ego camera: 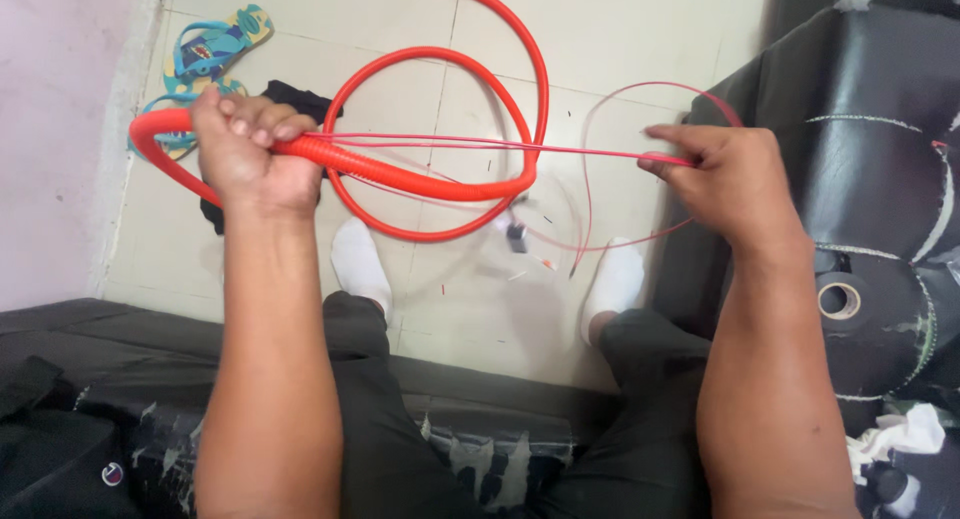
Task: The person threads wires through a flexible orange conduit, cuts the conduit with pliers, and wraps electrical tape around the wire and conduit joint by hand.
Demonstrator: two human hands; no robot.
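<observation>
The left hand [245, 144] is clamped in a fist round a red ribbed conduit [440, 184], gripping it close to its open end, where thin red wires [480, 145] come out. The right hand [725, 174] is closed in a pinch on those wires, thumb and fingers together, out to the right of the conduit mouth. Between the two hands the wires run nearly level, left to right, drawn fairly straight, so their long axis lies along the line from one fist to the other. Past the pinch, slack wire curls in a loose loop, far and then near, down toward the floor [620, 39].

The conduit bends round left of the left fist and also sweeps right in a big loop over the tiled floor, rising to the far edge of view. The left hand is on the conduit; the right hand is the only one on the wires, well apart from the mouth.

Below, two feet in white socks [362, 264] rest on the tiles. A pair of blue flip-flops [215, 44] lies far left, and a roll of tape [840, 300] sits on the worn black seat [880, 129] at right
</observation>
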